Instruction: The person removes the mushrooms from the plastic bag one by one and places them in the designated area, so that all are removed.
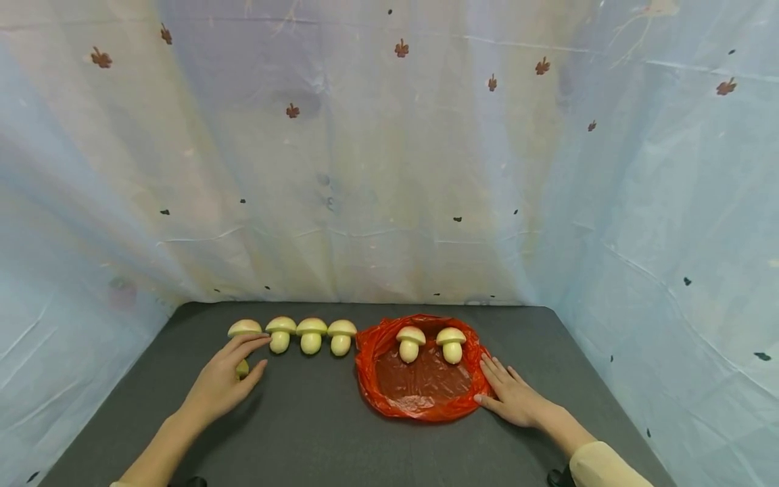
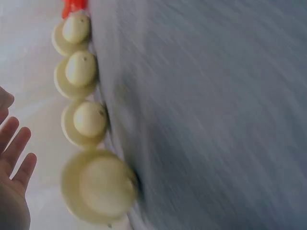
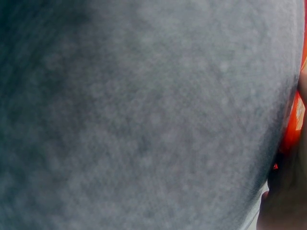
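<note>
Four pale toy mushrooms stand in a row on the dark grey table (image 1: 316, 419). My left hand (image 1: 239, 360) reaches over the leftmost mushroom (image 1: 245, 328), fingers straight and thumb apart, with the stem showing between them. In the left wrist view the fingers (image 2: 13, 158) lie just beside that mushroom (image 2: 98, 189) without closing on it. Two more mushrooms (image 1: 410, 343) (image 1: 452, 343) stand on a spread orange-red plastic bag (image 1: 420, 392). My right hand (image 1: 511, 396) rests flat on the table, its fingers touching the bag's right edge.
A pale, leaf-patterned cloth (image 1: 389, 169) hangs close behind and on both sides of the table. The other row mushrooms (image 2: 86, 122) (image 2: 79, 72) (image 2: 72, 31) run toward the bag (image 2: 74, 5). The right wrist view shows blurred table and a sliver of bag (image 3: 293, 120).
</note>
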Demonstrator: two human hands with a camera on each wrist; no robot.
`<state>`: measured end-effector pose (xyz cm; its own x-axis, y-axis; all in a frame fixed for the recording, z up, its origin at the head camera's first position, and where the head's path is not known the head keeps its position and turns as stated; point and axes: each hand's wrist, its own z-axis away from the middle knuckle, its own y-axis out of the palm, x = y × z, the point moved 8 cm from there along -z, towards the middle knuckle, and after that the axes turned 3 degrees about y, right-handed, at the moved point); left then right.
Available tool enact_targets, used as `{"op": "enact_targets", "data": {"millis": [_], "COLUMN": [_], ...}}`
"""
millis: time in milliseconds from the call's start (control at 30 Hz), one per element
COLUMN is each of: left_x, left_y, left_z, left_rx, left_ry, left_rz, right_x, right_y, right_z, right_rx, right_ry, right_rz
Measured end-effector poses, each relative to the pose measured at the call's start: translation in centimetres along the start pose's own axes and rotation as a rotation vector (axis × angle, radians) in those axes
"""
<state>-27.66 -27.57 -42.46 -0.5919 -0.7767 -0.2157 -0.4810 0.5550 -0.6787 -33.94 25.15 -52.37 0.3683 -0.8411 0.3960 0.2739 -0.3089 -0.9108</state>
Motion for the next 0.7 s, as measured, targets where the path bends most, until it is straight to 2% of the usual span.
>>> {"op": "enact_targets", "data": {"millis": [300,533,700], "left_x": [-2.3,-4.2,-5.6], "left_y": [2.9,5.4,7.1], "left_z": [-3.2,-5.4,-6.9], "left_rx": [-0.005,0.032,0.051], "left_ry": [0.034,0.037,0.068], "left_rz": [0.101,0.173,0.228], "right_x": [0.2,0.4,0.6], "right_y": [-0.2,-0.2,-0.3], "right_z": [0.1,0.2,0.1], "right_rx": [0.005,0.011,0.0], "right_ry": [0.014,0.016,0.001], "right_rz": [0.006,0.023,0.007]}}
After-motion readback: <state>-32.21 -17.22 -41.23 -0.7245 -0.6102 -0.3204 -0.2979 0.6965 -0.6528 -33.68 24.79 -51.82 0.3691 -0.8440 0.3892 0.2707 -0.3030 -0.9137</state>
